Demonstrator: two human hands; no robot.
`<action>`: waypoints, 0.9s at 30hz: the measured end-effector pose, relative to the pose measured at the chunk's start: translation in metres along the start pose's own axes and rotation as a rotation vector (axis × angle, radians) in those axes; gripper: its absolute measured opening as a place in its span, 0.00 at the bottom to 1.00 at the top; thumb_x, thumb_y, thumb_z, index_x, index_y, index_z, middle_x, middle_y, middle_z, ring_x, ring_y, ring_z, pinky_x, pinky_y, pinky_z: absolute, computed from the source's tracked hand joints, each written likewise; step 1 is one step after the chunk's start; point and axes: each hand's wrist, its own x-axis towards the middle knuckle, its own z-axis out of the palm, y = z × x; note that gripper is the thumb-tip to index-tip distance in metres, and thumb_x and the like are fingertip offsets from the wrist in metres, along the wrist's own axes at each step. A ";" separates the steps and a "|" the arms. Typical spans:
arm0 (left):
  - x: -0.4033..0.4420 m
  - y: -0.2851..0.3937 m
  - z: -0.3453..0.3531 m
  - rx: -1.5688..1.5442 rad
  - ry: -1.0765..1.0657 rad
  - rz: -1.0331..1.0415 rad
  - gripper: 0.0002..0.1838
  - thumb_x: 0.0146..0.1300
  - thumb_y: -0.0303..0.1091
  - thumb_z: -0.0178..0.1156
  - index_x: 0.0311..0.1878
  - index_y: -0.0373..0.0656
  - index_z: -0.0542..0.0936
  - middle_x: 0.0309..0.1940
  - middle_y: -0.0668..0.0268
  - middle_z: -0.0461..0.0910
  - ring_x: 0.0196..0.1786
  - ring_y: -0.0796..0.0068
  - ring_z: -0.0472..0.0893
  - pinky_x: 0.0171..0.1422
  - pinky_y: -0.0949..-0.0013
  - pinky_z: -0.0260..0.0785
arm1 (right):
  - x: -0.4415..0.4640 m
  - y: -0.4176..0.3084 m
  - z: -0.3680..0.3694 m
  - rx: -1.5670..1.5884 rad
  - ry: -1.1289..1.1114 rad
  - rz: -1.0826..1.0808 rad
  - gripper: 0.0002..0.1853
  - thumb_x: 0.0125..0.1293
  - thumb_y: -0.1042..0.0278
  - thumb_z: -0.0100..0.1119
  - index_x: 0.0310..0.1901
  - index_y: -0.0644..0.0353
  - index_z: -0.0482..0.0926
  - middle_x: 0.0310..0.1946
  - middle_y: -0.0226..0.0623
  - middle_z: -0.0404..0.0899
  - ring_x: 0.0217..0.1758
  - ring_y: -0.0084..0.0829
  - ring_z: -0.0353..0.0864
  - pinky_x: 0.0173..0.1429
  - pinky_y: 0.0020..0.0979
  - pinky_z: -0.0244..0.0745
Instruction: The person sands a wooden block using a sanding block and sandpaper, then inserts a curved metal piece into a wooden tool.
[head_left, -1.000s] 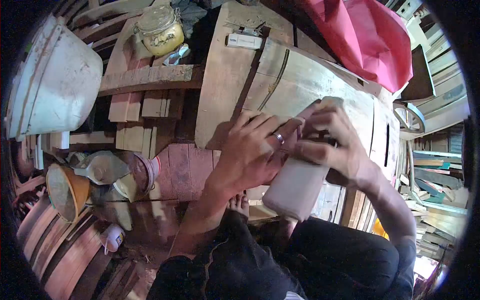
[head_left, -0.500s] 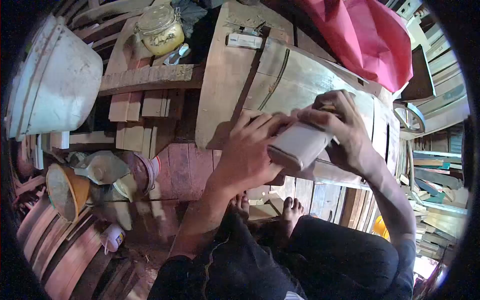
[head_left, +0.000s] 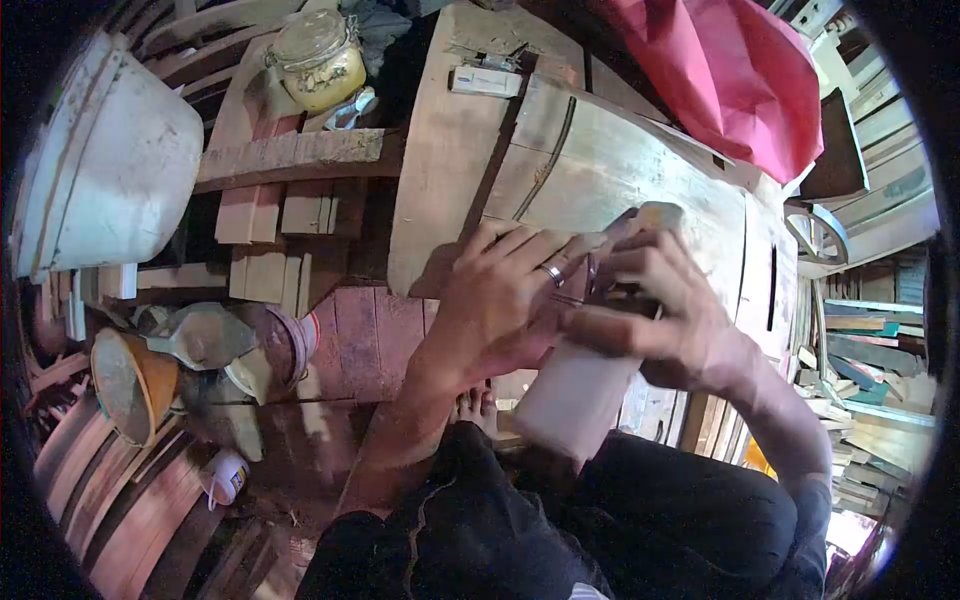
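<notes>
One pale block (head_left: pixel 573 397) in right fingers (head_left: pixel 610 331)

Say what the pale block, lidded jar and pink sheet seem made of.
Pale block: possibly wood, smooth and matt from its even, unshiny face; blur hides any grain.
Lidded jar: likely glass, glossy and clear, with yellow contents showing through.
Pink sheet: perhaps plastic or coated fabric, slightly shiny, with broad folds.

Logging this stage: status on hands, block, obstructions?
Right hand gripping pale block, motion-blurred. Left hand beside it, hold unclear. Pink sheet beyond, clear of both hands.
</notes>
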 end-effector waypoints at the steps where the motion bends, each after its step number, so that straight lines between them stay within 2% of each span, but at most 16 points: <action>1: 0.000 -0.003 0.001 0.003 0.005 0.017 0.27 0.70 0.43 0.60 0.69 0.44 0.79 0.51 0.58 0.83 0.54 0.59 0.82 0.66 0.54 0.67 | -0.001 0.001 -0.001 -0.033 -0.001 -0.018 0.30 0.53 0.66 0.71 0.60 0.34 0.83 0.54 0.36 0.76 0.56 0.44 0.76 0.59 0.46 0.75; 2: 0.001 -0.004 0.002 0.006 0.010 0.034 0.28 0.69 0.43 0.60 0.70 0.45 0.79 0.50 0.58 0.83 0.54 0.59 0.82 0.66 0.55 0.67 | -0.001 0.003 -0.002 -0.065 -0.002 -0.036 0.30 0.53 0.64 0.71 0.61 0.35 0.83 0.54 0.36 0.76 0.56 0.44 0.76 0.59 0.47 0.75; 6: 0.002 0.000 -0.002 0.005 0.028 -0.005 0.27 0.68 0.43 0.62 0.69 0.45 0.80 0.51 0.59 0.83 0.55 0.60 0.82 0.66 0.56 0.68 | -0.001 0.018 -0.003 -0.044 0.062 0.110 0.31 0.51 0.58 0.74 0.61 0.38 0.83 0.52 0.38 0.77 0.54 0.45 0.75 0.59 0.46 0.73; 8: 0.002 0.002 -0.003 0.046 -0.032 -0.024 0.27 0.66 0.43 0.65 0.67 0.43 0.81 0.52 0.58 0.84 0.55 0.59 0.82 0.67 0.55 0.68 | -0.002 0.011 -0.002 -0.037 0.054 0.108 0.30 0.53 0.60 0.72 0.61 0.39 0.83 0.51 0.38 0.77 0.54 0.44 0.75 0.58 0.46 0.73; 10: 0.000 -0.003 0.000 0.033 -0.016 -0.001 0.27 0.65 0.42 0.66 0.66 0.43 0.82 0.52 0.58 0.84 0.56 0.58 0.82 0.67 0.55 0.68 | -0.002 -0.001 -0.002 -0.074 -0.013 -0.005 0.28 0.57 0.67 0.68 0.61 0.35 0.83 0.53 0.37 0.77 0.57 0.43 0.76 0.62 0.44 0.73; 12: 0.001 -0.004 0.002 0.019 -0.002 0.023 0.27 0.64 0.42 0.66 0.65 0.43 0.82 0.52 0.58 0.84 0.56 0.58 0.82 0.68 0.55 0.68 | -0.003 0.002 -0.002 -0.039 -0.004 -0.013 0.28 0.56 0.68 0.68 0.61 0.34 0.83 0.53 0.37 0.77 0.59 0.44 0.76 0.65 0.45 0.73; 16: 0.001 0.003 -0.002 -0.007 0.035 -0.057 0.32 0.57 0.44 0.70 0.66 0.43 0.82 0.52 0.58 0.83 0.57 0.58 0.81 0.68 0.55 0.68 | -0.005 0.026 -0.003 -0.078 0.081 0.137 0.27 0.56 0.70 0.69 0.60 0.42 0.84 0.51 0.38 0.77 0.56 0.44 0.75 0.60 0.45 0.73; 18: 0.000 0.003 -0.003 -0.069 0.030 -0.076 0.33 0.55 0.44 0.70 0.66 0.43 0.82 0.52 0.59 0.83 0.57 0.58 0.80 0.69 0.55 0.67 | -0.008 0.019 0.002 -0.065 0.064 0.098 0.28 0.54 0.70 0.70 0.60 0.41 0.84 0.52 0.38 0.77 0.56 0.43 0.76 0.59 0.45 0.74; 20: -0.001 -0.001 0.000 0.071 -0.015 -0.004 0.35 0.52 0.43 0.73 0.65 0.42 0.82 0.50 0.59 0.83 0.56 0.57 0.80 0.70 0.55 0.67 | -0.003 -0.002 0.000 -0.092 0.004 -0.008 0.27 0.56 0.69 0.68 0.59 0.37 0.84 0.52 0.36 0.77 0.55 0.43 0.77 0.59 0.45 0.74; 22: 0.001 0.000 0.000 0.033 -0.030 -0.010 0.34 0.53 0.42 0.73 0.65 0.41 0.81 0.50 0.59 0.83 0.55 0.57 0.80 0.69 0.55 0.67 | -0.003 -0.001 -0.001 -0.030 0.019 0.017 0.25 0.57 0.69 0.67 0.59 0.37 0.85 0.52 0.37 0.77 0.56 0.43 0.77 0.59 0.45 0.74; 26: 0.003 0.002 -0.004 -0.002 -0.006 -0.036 0.35 0.55 0.43 0.71 0.67 0.41 0.81 0.51 0.60 0.82 0.57 0.59 0.80 0.69 0.55 0.67 | -0.007 0.025 0.000 -0.062 0.083 0.205 0.24 0.56 0.67 0.69 0.57 0.42 0.86 0.51 0.38 0.77 0.56 0.44 0.75 0.60 0.44 0.72; 27: 0.003 0.004 -0.006 -0.012 -0.021 -0.035 0.34 0.56 0.44 0.70 0.67 0.42 0.81 0.52 0.60 0.82 0.58 0.59 0.80 0.69 0.55 0.66 | -0.006 0.023 0.000 -0.073 0.075 0.173 0.24 0.57 0.67 0.69 0.58 0.42 0.85 0.51 0.37 0.77 0.56 0.44 0.75 0.60 0.44 0.72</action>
